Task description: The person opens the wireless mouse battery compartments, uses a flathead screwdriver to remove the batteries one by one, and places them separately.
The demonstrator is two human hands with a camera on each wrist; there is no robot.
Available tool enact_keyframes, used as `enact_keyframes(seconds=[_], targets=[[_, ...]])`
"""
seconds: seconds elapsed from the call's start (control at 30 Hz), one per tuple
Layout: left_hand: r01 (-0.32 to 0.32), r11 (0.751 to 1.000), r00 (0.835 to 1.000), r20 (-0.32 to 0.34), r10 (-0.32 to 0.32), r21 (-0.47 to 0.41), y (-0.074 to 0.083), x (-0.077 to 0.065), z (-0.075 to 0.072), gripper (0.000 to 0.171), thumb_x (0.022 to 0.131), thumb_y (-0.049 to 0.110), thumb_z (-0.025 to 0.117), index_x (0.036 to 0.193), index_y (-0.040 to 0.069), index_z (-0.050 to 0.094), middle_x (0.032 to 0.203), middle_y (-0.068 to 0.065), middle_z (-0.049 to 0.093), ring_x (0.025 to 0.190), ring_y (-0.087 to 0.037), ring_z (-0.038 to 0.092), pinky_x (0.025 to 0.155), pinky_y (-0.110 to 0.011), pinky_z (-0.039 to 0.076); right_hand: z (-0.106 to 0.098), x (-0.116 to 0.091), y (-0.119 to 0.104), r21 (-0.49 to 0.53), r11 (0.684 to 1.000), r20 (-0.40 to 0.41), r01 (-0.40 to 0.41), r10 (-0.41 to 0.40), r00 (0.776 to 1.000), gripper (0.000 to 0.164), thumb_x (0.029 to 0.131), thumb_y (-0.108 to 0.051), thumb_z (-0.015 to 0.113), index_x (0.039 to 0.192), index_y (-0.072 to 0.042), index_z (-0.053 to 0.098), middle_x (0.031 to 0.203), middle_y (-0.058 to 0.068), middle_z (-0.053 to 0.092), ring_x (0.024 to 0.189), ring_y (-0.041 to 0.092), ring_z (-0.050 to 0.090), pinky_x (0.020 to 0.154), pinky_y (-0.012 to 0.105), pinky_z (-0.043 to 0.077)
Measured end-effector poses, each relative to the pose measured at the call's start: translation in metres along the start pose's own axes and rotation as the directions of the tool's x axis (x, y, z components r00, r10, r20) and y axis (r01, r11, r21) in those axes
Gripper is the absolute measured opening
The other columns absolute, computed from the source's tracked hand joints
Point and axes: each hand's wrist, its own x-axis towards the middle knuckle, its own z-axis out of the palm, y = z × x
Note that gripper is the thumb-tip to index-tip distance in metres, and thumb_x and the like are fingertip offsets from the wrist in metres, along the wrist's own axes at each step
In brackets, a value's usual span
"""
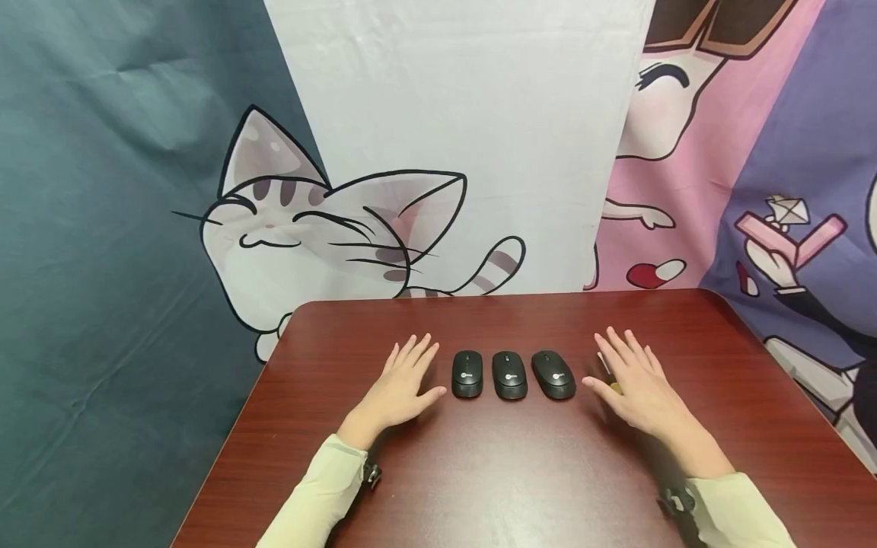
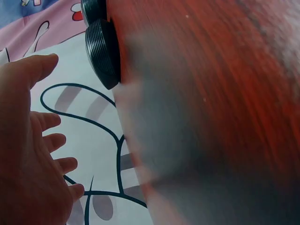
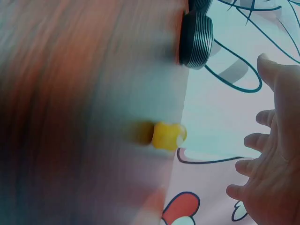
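Three black computer mice stand side by side on the table: a left mouse point(image 1: 467, 374), a middle mouse point(image 1: 510, 374) and a right mouse point(image 1: 553, 374) turned slightly askew. My left hand point(image 1: 400, 387) hovers palm down left of them, fingers straight and holding nothing. On the other side my right hand point(image 1: 640, 390) is likewise held flat above the table, fingers spread. Partly hidden under it lies a thin-shafted object with a yellow end point(image 3: 168, 136), perhaps a screwdriver; the head view shows only bits of it.
The reddish-brown wooden table point(image 1: 507, 472) has rounded far corners. Right behind its far edge hangs a printed cloth point(image 1: 459, 91) with a cartoon cat. A dark device is strapped at each wrist, by the pale sleeves point(image 1: 318, 487).
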Motion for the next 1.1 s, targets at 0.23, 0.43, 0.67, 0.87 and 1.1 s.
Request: enact_keyframes(seconds=[0.23, 0.43, 0.67, 0.87, 1.1], targets=[[-0.011, 1.000, 0.999, 0.035, 0.011, -0.002, 0.002, 0.004, 0.003, 0.079, 0.088, 0.061, 0.046, 0.149, 0.018, 0.020, 0.157, 0.001, 0.010, 0.144, -0.023, 0.006, 0.116, -0.054, 0.009, 0.007, 0.007, -0.011, 0.000, 1.000, 0.011, 0.030, -0.030, 0.999, 0.081, 0.085, -0.056, 0.056, 0.149, -0.020, 0.023, 0.153, 0.014, 0.020, 0.142, 0.035, 0.009, 0.115, 0.056, 0.000], [-0.023, 1.000, 0.999, 0.030, 0.023, 0.000, 0.003, 0.006, 0.005, 0.080, 0.086, 0.062, 0.048, 0.149, 0.018, 0.022, 0.156, 0.000, 0.012, 0.144, -0.023, 0.008, 0.116, -0.054, 0.012, 0.012, 0.014, -0.022, 0.007, 0.999, 0.027, 0.042, -0.042, 0.999, 0.082, 0.084, -0.058, 0.056, 0.149, -0.022, 0.021, 0.154, 0.013, 0.020, 0.142, 0.035, 0.010, 0.115, 0.058, 0.003], [-0.030, 1.000, 0.999, 0.024, 0.030, 0.000, 0.004, 0.008, 0.011, 0.080, 0.086, 0.059, 0.052, 0.148, 0.017, 0.025, 0.156, 0.000, 0.016, 0.143, -0.024, 0.010, 0.115, -0.055, 0.014, 0.017, 0.021, -0.036, 0.026, 0.998, 0.033, 0.056, -0.057, 0.998, 0.081, 0.084, -0.058, 0.057, 0.148, -0.019, 0.026, 0.153, 0.012, 0.021, 0.142, 0.034, 0.011, 0.114, 0.058, 0.006], [-0.028, 1.000, 0.999, 0.044, 0.028, 0.004, 0.006, 0.009, 0.012, 0.080, 0.085, 0.060, 0.052, 0.148, 0.017, 0.026, 0.156, -0.002, 0.016, 0.143, -0.025, 0.010, 0.114, -0.056, 0.014, 0.022, 0.025, -0.044, 0.030, 0.997, 0.057, 0.067, -0.068, 0.996, 0.080, 0.085, -0.061, 0.053, 0.148, -0.021, 0.026, 0.154, 0.010, 0.019, 0.142, 0.033, 0.009, 0.115, 0.056, 0.005], [-0.023, 1.000, 0.998, 0.059, 0.022, 0.014, 0.005, 0.011, 0.015, 0.081, 0.085, 0.060, 0.051, 0.148, 0.016, 0.026, 0.156, -0.002, 0.014, 0.143, -0.025, 0.008, 0.114, -0.057, 0.014, 0.027, 0.032, -0.054, 0.031, 0.995, 0.050, 0.090, -0.091, 0.995, 0.079, 0.085, -0.061, 0.053, 0.148, -0.020, 0.027, 0.154, 0.010, 0.021, 0.142, 0.033, 0.011, 0.114, 0.057, 0.009]])
